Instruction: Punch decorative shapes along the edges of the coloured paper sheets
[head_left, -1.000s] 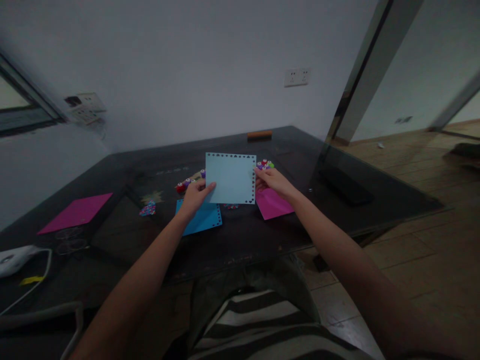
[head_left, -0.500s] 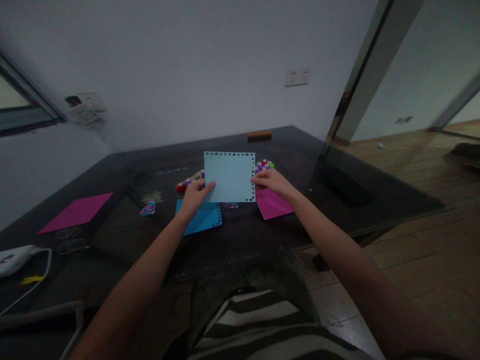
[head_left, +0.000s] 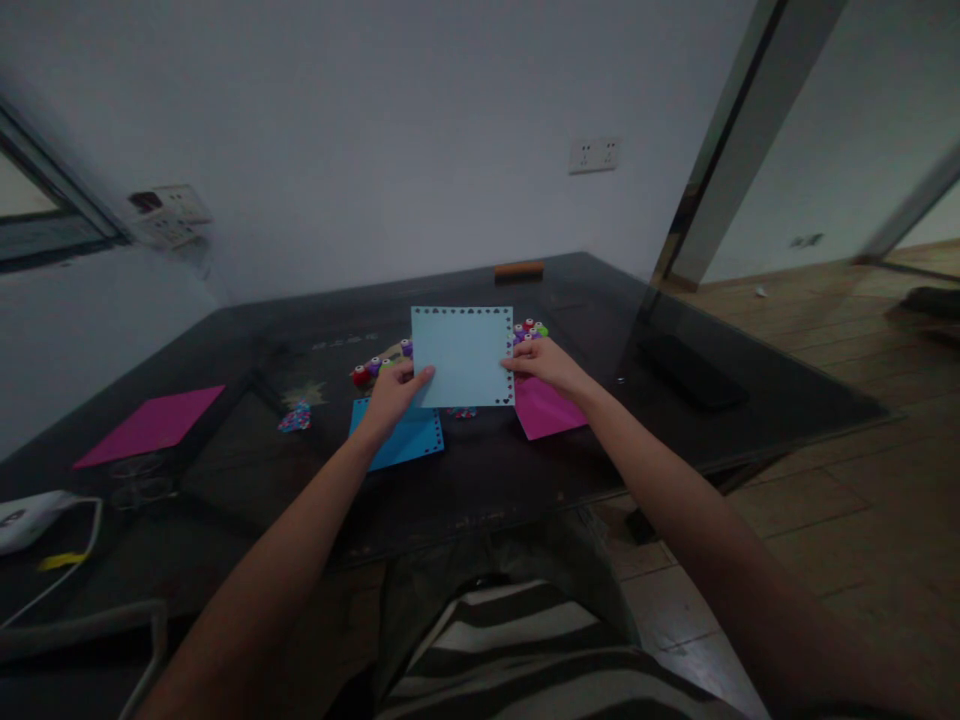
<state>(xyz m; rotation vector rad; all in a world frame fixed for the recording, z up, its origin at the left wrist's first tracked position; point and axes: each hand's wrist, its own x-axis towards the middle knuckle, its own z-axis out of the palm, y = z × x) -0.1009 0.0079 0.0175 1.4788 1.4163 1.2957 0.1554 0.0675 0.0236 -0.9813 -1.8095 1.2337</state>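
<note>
A light blue sheet of paper (head_left: 463,355) is held upright above the table, facing me. Small punched shapes line its top and right edges. My left hand (head_left: 396,392) pinches the lower left edge, thumb in front. At the right edge my right hand (head_left: 540,362) pinches it between thumb and fingers. Below the left hand lies a darker blue sheet (head_left: 409,440) with punched shapes along its right and lower edges. A pink sheet (head_left: 546,410) lies under the right hand. Behind the held sheet, colourful eyed punches (head_left: 361,374) are partly hidden.
Another pink sheet (head_left: 154,425) lies at the left of the dark table (head_left: 480,500). Small piles of coloured bits (head_left: 296,416) are nearby. A white device with a cable (head_left: 34,520) is at the left edge. A black slab (head_left: 694,372) lies right; an orange-brown bar (head_left: 519,270) is at the back.
The light blue sheet has shifted very slightly to the right and down, with both hands still gripping it. Everything else stays in place.
</note>
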